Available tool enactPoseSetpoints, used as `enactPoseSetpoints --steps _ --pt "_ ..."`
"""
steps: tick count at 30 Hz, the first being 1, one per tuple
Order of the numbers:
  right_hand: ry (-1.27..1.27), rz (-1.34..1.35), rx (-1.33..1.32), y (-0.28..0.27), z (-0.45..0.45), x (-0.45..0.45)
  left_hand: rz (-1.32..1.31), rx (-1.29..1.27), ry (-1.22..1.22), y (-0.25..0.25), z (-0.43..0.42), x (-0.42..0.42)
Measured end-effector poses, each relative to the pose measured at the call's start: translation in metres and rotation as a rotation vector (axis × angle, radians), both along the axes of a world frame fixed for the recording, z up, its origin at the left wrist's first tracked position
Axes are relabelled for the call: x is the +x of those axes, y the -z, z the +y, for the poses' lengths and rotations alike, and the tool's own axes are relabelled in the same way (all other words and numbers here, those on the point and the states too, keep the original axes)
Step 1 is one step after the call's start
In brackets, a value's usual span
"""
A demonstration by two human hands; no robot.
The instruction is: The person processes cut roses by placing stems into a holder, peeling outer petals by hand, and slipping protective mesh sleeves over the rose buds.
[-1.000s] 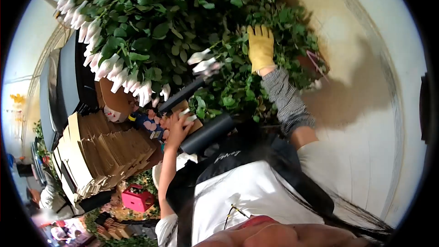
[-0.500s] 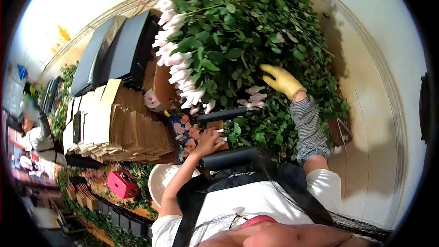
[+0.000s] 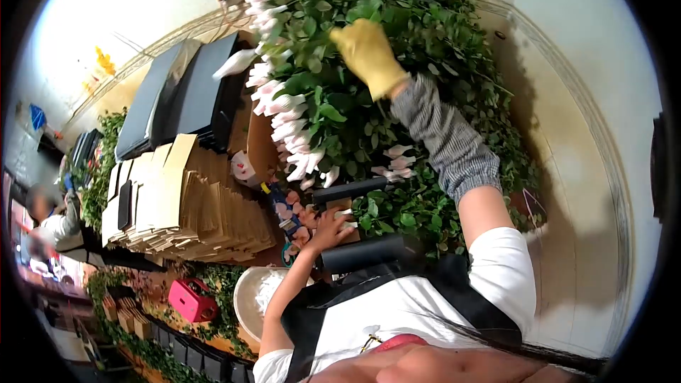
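My left hand (image 3: 331, 231), bare, has its fingers curled over white-sleeved rose buds (image 3: 345, 213) between two black padded bars (image 3: 369, 252). Leafy stems (image 3: 401, 209) run rightward from there. In a yellow glove, my right hand (image 3: 370, 57) is closed over a large heap of roses (image 3: 425, 35). It appears to grip a rose, whose sleeved bud (image 3: 235, 64) juts out left of the row; the stem inside the glove is hidden. More white-sleeved buds (image 3: 287, 128) line the heap's left edge. A few others (image 3: 397, 163) lie nearer me.
A stack of brown cardboard sheets (image 3: 213, 206) stands left, with a phone (image 3: 125, 204) on it and black crates (image 3: 191, 92) behind. Pink petals (image 3: 292, 202) lie beside it. Near my left arm is a white bucket (image 3: 248, 305). Another person (image 3: 60, 230) stands far left.
My right hand has moved up and left across the heap and closed. One sleeved bud now sticks out left of the row. My left hand stays at the buds between the bars.
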State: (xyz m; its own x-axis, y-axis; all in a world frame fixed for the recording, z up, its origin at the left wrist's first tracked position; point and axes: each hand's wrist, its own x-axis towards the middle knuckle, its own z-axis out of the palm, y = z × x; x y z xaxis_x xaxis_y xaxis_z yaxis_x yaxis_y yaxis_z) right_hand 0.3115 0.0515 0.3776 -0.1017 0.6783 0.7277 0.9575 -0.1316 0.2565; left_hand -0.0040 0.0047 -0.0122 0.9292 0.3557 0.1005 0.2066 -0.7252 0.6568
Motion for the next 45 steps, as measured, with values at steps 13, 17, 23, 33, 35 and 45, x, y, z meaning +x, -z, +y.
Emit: enactPoseSetpoints --steps 13,17,23,33,35,45 --pt "-0.067 0.459 -0.472 0.106 -0.234 0.011 0.016 0.004 -0.02 -0.029 0.002 -0.002" --pt "0.04 0.747 -0.973 0.215 -0.266 -0.051 0.009 -0.143 0.049 -0.023 0.024 0.004" --pt "0.329 0.456 -1.204 0.291 -0.291 -0.089 0.097 0.055 0.17 -0.046 0.01 -0.005" --pt "-0.245 0.845 -0.738 0.147 -0.206 0.022 0.205 0.27 0.121 -0.048 -0.005 0.009" --pt "-0.336 0.775 -0.366 0.084 -0.159 0.033 0.144 0.334 0.082 -0.027 -0.007 0.006" --pt "0.386 0.172 0.042 0.077 0.004 0.122 -0.103 0.018 0.018 -0.025 -0.006 -0.008"
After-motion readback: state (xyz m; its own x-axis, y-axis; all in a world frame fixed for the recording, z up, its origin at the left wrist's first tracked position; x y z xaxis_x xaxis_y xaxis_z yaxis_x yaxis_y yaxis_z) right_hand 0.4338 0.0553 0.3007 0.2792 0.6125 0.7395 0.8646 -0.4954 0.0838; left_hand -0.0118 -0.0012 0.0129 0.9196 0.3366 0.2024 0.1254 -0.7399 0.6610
